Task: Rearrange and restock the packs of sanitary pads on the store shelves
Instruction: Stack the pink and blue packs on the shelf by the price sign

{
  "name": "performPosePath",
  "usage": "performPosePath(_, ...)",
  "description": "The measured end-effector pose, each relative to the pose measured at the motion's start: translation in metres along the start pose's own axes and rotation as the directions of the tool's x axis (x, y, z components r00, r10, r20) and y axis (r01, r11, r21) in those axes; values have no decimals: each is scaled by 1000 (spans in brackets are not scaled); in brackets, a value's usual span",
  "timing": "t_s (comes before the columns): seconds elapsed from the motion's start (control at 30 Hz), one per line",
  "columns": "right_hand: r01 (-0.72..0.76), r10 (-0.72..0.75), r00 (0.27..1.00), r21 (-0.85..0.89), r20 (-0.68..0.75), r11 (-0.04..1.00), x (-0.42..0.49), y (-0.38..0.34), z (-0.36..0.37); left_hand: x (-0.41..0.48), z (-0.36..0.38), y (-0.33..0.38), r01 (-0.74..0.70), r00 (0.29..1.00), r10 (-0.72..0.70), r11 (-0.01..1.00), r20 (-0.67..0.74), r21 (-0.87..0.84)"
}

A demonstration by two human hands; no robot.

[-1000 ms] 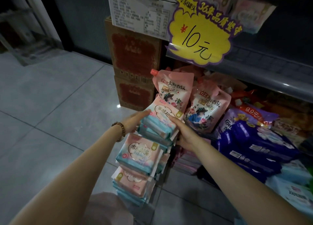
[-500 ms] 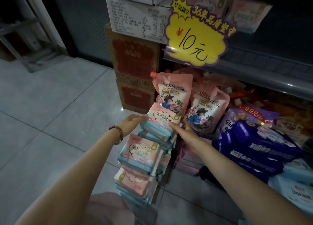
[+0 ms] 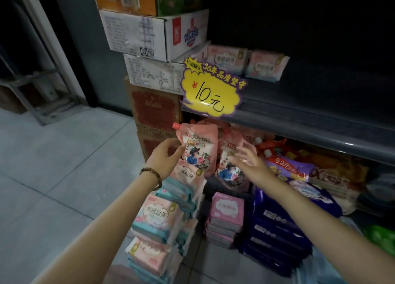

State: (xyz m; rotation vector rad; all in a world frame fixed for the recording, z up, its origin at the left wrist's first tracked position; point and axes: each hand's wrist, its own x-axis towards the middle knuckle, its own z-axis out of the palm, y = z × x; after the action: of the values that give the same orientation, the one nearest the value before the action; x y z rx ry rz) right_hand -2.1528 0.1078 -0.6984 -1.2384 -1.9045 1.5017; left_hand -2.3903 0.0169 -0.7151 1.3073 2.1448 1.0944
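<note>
Here, in the head view, the only one there is, both hands are raised at the centre of the frame and hold nothing. The left hand [image 3: 165, 155], with a beaded bracelet [image 3: 150, 172] at the wrist, has its fingers loosely curved, the tips at the left edge of a pink spouted pouch [image 3: 198, 147]; whether they touch it I cannot tell. The right hand [image 3: 248, 162] is blurred, its fingers spread wide in front of a second pouch [image 3: 230, 172].

The pad packs are in three places. A tall leaning stack [image 3: 158, 217] runs from just below the left hand down to the bottom centre. A short pink stack [image 3: 226, 211] stands right of it. Two more packs [image 3: 226, 59] stand on the upper shelf [image 3: 299, 117] at upper centre, behind the yellow price sign [image 3: 211, 93].

The step in hand is probably picking the next pack for that thinly stocked upper shelf. To do it well, take the topmost pack [image 3: 188, 174] off the leaning stack, not one from the middle. Grip it from both sides and lift straight up so the packs beneath do not slide to the floor. Carry it round the sign rather than through it. Stand it face forward, touching the two packs already up there. The pouches behind are soft and tip easily, so keep the fingers off them.
</note>
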Motion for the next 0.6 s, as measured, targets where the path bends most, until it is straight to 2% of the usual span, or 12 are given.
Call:
performPosePath(0.1,-135,133,988,25,80,990,2,25,33,4,10,-21,197,976,-208,971,70,137)
performPosePath(0.17,-238,224,965,93,139,967,9,44,64,2,14,-38,334,929,-352,930,117,151)
performPosePath(0.23,-323,295,942,202,159,924,19,62,93,-2,16,-49,404,890,-425,903,164,147)
performPosePath(0.3,-379,345,925,341,157,860,27,74,116,-7,19,-49,425,878,-437,900,198,100)
performPosePath(0.4,-323,305,945,460,115,827,26,70,135,-14,26,-39,445,875,-431,896,222,-15)
performPosePath(0.6,-129,198,976,508,-85,852,9,49,135,-27,6,-32,269,955,-239,948,176,-171)
